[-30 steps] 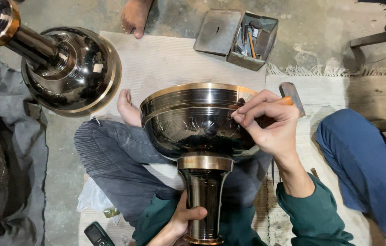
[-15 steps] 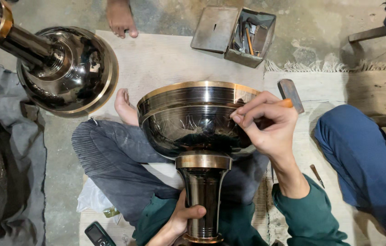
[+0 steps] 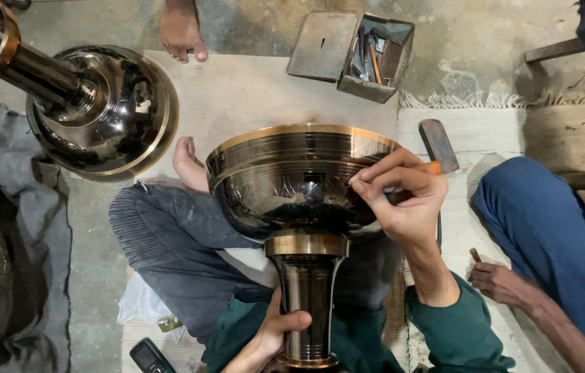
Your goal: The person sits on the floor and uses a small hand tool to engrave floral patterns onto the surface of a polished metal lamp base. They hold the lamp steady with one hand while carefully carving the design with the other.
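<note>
**In the middle of the frame: vase in both hands**

At the centre of the frame your left hand (image 3: 275, 335) wraps the stem of the dark metal vase (image 3: 303, 207). Your right hand (image 3: 403, 197), fingers pinched closed on an orange-handled tool (image 3: 432, 167), rests against the bowl's right side. A second vase (image 3: 95, 103) lies upper left.

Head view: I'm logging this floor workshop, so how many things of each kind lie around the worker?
Dark polished metal goblet-shaped vessels with brass rims: 2, one under the right hand and left hand at, one at
Grey open metal tool box: 1
Black mobile phone: 1
Dark hammer head: 1
Total: 5
</note>
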